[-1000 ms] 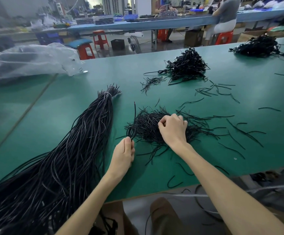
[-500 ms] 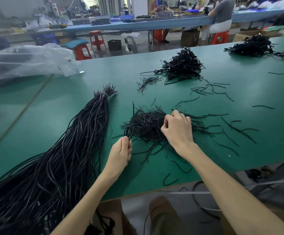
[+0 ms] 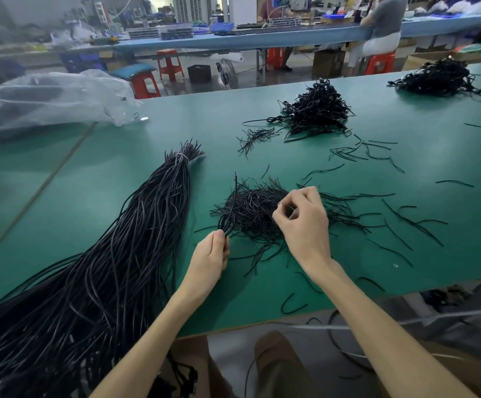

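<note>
Pile of cut cable pieces [image 3: 250,214] lies mid-table [image 3: 119,173], just ahead of both hands. The right hand [image 3: 302,222] has risen since half a second ago: then its knuckles pressed into the pile, now curled fingers and thumb pinch strands at its 3 o'clock edge, so another piece looks ready to be drawn out. The left hand [image 3: 209,259], at 7 o'clock, still grips its upright small bunch [image 3: 230,214]. The long cable bundle [image 3: 136,239] lies unmoved at 9 o'clock

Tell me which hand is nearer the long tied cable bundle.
Left. The left hand, pinching short wires, sits just right of the bundle; the right hand is farther right, over the short-wire pile.
</note>
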Action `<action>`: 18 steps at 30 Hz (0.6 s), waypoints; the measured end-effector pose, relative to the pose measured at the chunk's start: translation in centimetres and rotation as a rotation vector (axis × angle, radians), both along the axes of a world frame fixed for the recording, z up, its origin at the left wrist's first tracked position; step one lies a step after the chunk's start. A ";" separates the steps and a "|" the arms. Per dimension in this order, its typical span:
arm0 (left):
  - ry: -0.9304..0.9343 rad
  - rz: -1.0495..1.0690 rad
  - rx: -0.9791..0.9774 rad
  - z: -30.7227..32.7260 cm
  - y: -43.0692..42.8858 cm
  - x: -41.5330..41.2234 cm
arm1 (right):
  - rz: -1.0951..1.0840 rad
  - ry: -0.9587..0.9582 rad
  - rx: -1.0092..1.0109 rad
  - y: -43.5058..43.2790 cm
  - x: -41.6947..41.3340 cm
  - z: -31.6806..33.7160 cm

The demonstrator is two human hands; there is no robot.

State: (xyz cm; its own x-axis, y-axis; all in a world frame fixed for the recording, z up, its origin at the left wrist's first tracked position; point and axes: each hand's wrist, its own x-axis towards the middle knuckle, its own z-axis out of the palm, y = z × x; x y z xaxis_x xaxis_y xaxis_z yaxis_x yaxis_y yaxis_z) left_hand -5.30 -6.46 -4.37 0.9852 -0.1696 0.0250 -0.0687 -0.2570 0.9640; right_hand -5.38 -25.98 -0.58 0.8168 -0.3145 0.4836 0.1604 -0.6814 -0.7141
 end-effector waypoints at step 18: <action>-0.001 0.023 0.030 -0.6 -0.2 0.8 | 0.229 -0.160 0.513 5.8 -3.5 -2.6</action>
